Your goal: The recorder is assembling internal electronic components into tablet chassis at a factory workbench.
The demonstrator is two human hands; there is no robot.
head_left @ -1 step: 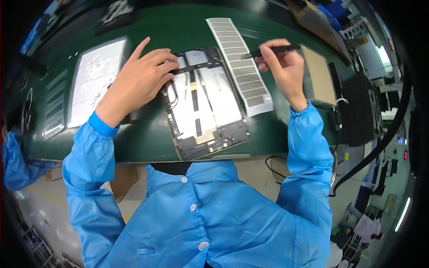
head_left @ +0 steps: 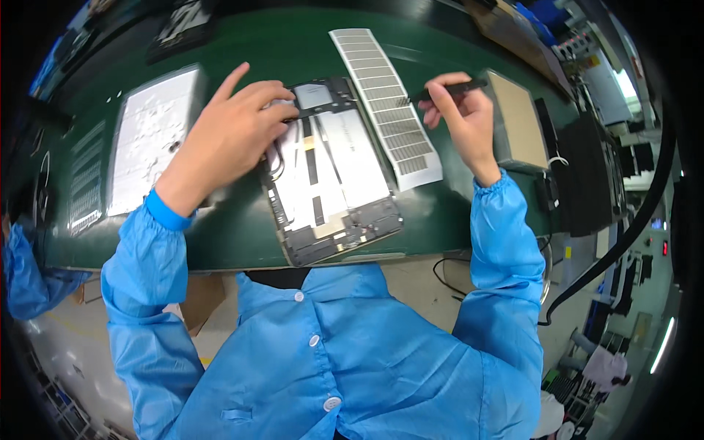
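An opened tablet [head_left: 353, 154] lies on the green bench in front of me, its silvery battery area and black inner parts facing up. My left hand [head_left: 233, 128] rests at its upper left corner. Some fingertips touch the edge there, while one finger stretches up and away. My right hand [head_left: 464, 121] pinches a slim black tool, apparently a brush [head_left: 466, 86], with its dark, bristle-like end over a long white sheet [head_left: 415, 178]. Rows of grey strips cover that sheet, which lies just right of the tablet. Whether the tip touches the sheet, I cannot tell.
At the left lies a white-topped block [head_left: 149, 136] with small bits on it, beside a clear sheet with rows of marks [head_left: 86, 180]. A tan-topped box [head_left: 517, 121] stands right of my right hand. A dark device [head_left: 180, 33] sits at the back left.
My right hand has come slightly nearer to me along the strip sheet, with the brush. My left hand stays at the tablet's corner. The whole view has shifted a little.
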